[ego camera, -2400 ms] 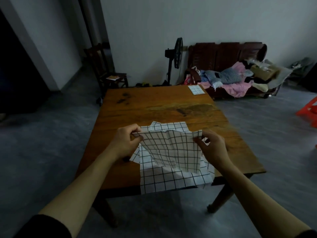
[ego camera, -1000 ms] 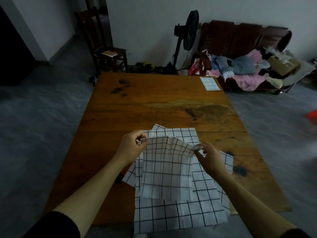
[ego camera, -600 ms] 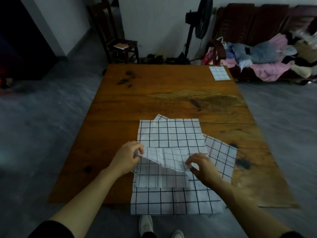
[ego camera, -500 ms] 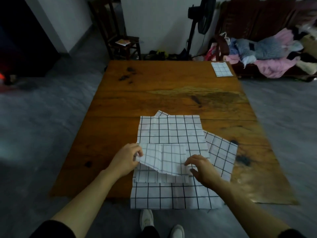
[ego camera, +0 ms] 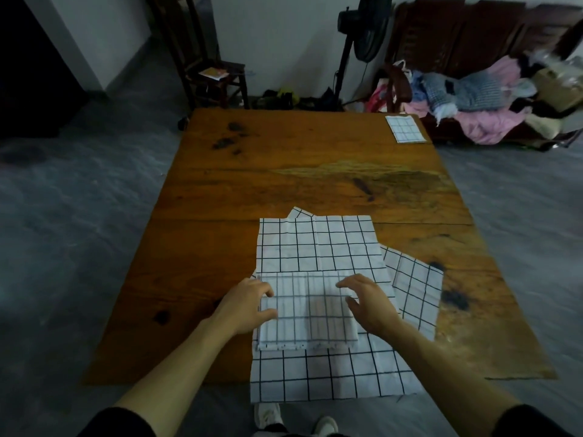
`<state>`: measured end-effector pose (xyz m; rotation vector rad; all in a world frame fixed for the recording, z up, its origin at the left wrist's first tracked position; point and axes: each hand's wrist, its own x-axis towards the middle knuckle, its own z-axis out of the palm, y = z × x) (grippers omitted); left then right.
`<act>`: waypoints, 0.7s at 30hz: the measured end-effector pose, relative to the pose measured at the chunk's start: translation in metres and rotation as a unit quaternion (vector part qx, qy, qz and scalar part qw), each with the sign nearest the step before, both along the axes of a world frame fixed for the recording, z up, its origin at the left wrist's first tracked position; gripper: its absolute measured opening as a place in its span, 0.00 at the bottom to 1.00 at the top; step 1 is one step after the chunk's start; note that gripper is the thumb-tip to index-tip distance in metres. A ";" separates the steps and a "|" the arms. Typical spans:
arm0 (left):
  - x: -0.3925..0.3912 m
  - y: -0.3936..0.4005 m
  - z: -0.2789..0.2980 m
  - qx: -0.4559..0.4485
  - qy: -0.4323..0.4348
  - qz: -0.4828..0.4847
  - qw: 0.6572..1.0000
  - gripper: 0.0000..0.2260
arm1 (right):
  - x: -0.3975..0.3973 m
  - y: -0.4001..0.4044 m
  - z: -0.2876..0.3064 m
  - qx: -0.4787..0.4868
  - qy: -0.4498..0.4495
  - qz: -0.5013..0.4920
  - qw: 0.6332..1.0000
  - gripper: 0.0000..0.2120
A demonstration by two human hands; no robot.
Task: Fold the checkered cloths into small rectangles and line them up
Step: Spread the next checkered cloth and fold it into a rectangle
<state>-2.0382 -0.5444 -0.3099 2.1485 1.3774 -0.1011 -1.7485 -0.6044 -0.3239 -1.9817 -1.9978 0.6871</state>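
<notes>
Fingers (ego camera: 262,291) of both hands spread loose, apparently touching the folded grid-checked rectangle (ego camera: 307,313).

— What is different now?
— The folded cloth (ego camera: 307,313) was lifted before; now it lies flat on the pile near the table's front edge, both hands opened over it.

Matt woven checkered cloths (ego camera: 318,247) lie on a stained, slightly glossy wooden table (ego camera: 284,171)

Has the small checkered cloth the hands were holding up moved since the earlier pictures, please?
Yes. The small checkered cloth has come down from the air and now lies folded on the larger checkered cloths at the wooden table's near edge.
</notes>
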 end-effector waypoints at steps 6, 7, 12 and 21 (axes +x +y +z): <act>0.014 0.018 -0.014 0.026 -0.032 -0.026 0.999 0.19 | -0.014 0.005 -0.005 -0.020 -0.017 -0.035 0.999 0.18; 0.017 0.018 -0.017 0.030 -0.032 -0.023 0.999 0.20 | -0.017 0.006 -0.006 -0.027 -0.023 -0.035 0.999 0.19; 0.043 0.013 -0.035 0.090 0.015 -0.050 0.995 0.29 | -0.035 0.018 -0.028 -0.024 -0.051 0.023 0.998 0.23; 0.068 0.003 -0.064 0.110 0.115 -0.120 0.980 0.34 | -0.067 0.028 -0.060 -0.057 -0.094 0.112 0.988 0.33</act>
